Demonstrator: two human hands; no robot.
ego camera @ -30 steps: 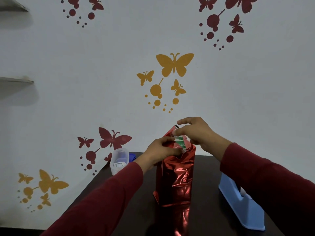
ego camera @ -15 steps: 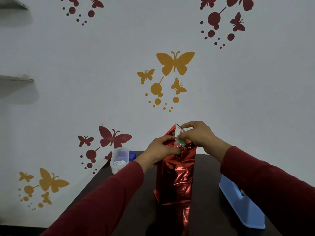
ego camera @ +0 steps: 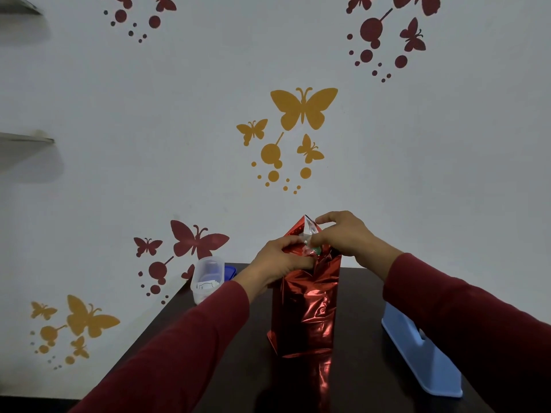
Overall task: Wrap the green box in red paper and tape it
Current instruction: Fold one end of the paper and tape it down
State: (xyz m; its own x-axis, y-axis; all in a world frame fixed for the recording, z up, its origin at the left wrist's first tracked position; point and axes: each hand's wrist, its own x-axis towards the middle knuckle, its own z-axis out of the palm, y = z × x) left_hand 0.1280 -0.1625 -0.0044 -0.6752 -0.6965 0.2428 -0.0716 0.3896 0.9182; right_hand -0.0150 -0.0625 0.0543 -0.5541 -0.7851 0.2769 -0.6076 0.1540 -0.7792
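The green box (ego camera: 316,251) stood wrapped in red paper (ego camera: 307,308); I saw my left hand (ego camera: 283,260) gripping its nine-o'clock top fold, my right hand (ego camera: 343,236) pinching the flap.

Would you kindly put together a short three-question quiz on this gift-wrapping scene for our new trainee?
1. True or false: the red paper already covers the upright sides of the package standing on the dark table.
2. What does the right hand pinch? A) a loose flap of paper at the top; B) the clear container; C) the blue holder.
3. Fill in: a small patch of the ____ box shows at the open top, beside the left hand.

Key: 1 true; 2 A; 3 green.
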